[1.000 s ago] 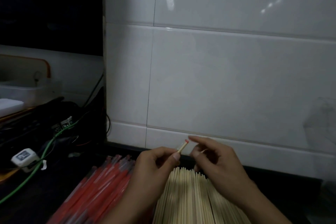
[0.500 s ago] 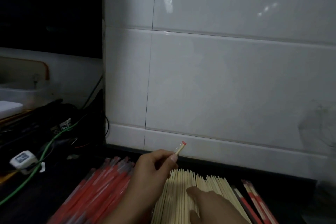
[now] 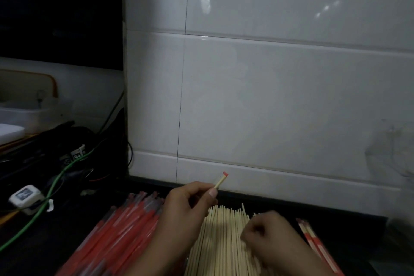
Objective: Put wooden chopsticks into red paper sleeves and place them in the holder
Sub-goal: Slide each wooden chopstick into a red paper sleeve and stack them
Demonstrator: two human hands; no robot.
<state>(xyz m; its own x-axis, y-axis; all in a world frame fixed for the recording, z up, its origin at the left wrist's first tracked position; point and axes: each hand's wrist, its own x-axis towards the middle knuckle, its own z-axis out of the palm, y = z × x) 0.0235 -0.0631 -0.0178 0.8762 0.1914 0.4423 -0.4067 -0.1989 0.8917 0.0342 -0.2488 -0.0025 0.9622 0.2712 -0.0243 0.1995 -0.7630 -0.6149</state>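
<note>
My left hand (image 3: 188, 208) pinches a thin wooden chopstick with a red tip (image 3: 221, 179) between thumb and fingers; it points up and right toward the wall. Below it a wide pile of bare wooden chopsticks (image 3: 220, 244) lies on the dark counter. My right hand (image 3: 268, 236) is down on that pile with its fingers curled, and one stick's far end (image 3: 244, 209) rises from the pile at its fingertips. Left of the pile lies a heap of red paper sleeves (image 3: 125, 231). Two or three sleeved chopsticks (image 3: 313, 242) lie to the right.
A white tiled wall (image 3: 268, 107) rises just behind the counter. A faint clear container (image 3: 392, 154) stands against it at the far right. At the left are a green cable (image 3: 56, 186), a small white device (image 3: 24, 196) and dark clutter.
My right hand has left the held stick's tip, dropped onto the pile of bare chopsticks and curled its fingers there. My left hand still holds its stick up in much the same place.
</note>
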